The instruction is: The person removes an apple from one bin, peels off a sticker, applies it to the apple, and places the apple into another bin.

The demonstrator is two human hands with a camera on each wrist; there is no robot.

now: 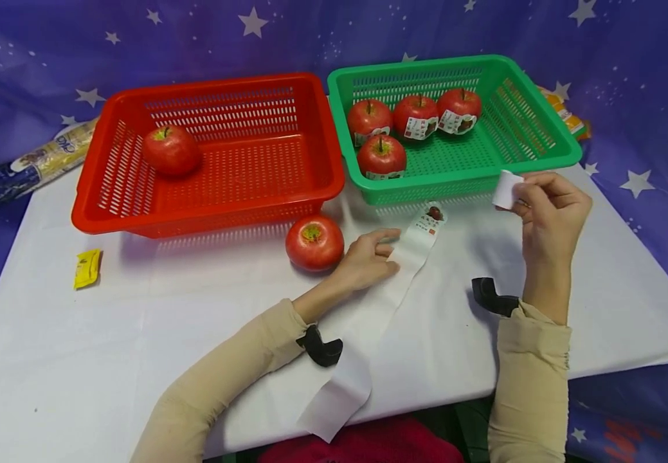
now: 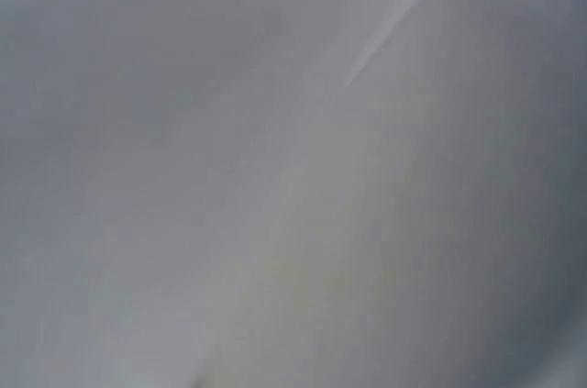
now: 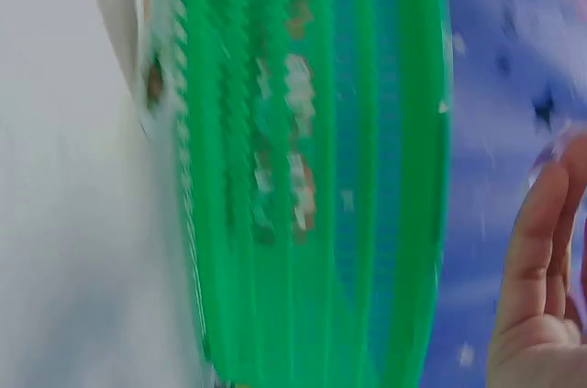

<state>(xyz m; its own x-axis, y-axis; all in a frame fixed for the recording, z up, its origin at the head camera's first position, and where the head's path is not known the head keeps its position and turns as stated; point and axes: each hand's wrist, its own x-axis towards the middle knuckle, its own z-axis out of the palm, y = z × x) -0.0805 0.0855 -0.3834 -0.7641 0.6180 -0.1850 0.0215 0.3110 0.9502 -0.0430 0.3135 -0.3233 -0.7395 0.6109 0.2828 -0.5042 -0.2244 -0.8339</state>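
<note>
In the head view my right hand (image 1: 553, 206), raised in front of the green basket (image 1: 461, 186), pinches a small white sticker (image 1: 506, 190) between thumb and fingertips. The sticker's pale back faces the camera. My left hand (image 1: 365, 260) lies low over the table, its loosely bent fingers at the left edge of a long white label strip (image 1: 409, 257). That strip has one printed apple label at its far end, and its near end curls at the table edge. Just left of this hand sits a red apple (image 1: 314, 244). The left wrist view shows only blurred white.
Four... several labelled apples (image 1: 415, 117) sit in the green basket. A red basket (image 1: 212, 222) beside it holds one apple (image 1: 171, 150). A yellow packet (image 1: 87, 269) lies at the left, and a long bag (image 1: 38, 161) lies behind the red basket.
</note>
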